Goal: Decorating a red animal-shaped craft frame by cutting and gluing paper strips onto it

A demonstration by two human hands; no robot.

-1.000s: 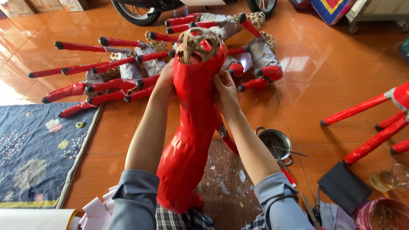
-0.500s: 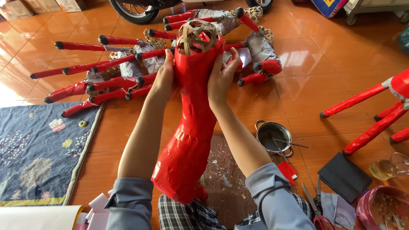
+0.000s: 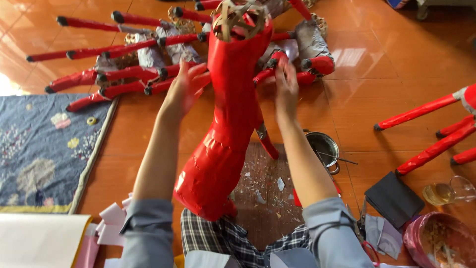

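Orange tiled floor (image 3: 377, 59); blue rug (image 3: 44, 149) at nine o'clock, metal pot (image 3: 322, 148) at three. Centre: red paper-covered frame (image 3: 228, 124), upright. Left hand (image 3: 186, 89), right hand (image 3: 286, 87): each grip open, flat against its sides.

Tall wrapped figure (image 3: 225, 129) at centre, base on the lap, open woven top (image 3: 238, 17) toward 12 o'clock. Left hand (image 3: 186, 87) against its side at 9 o'clock, right hand (image 3: 286, 89) just beside it at 3 o'clock. Pile of wrapped legs (image 3: 124, 82) behind, from 10 to 1 o'clock. Rug (image 3: 42, 149) at 9 o'clock, paper sheets (image 3: 37, 240) at 8. Small pot (image 3: 322, 149) at 3 o'clock, near the right forearm. More legs (image 3: 431, 129) farther out at 3. Dark pad (image 3: 394, 198), glass (image 3: 444, 192) and bowl (image 3: 436, 240) at 4 to 5 o'clock.
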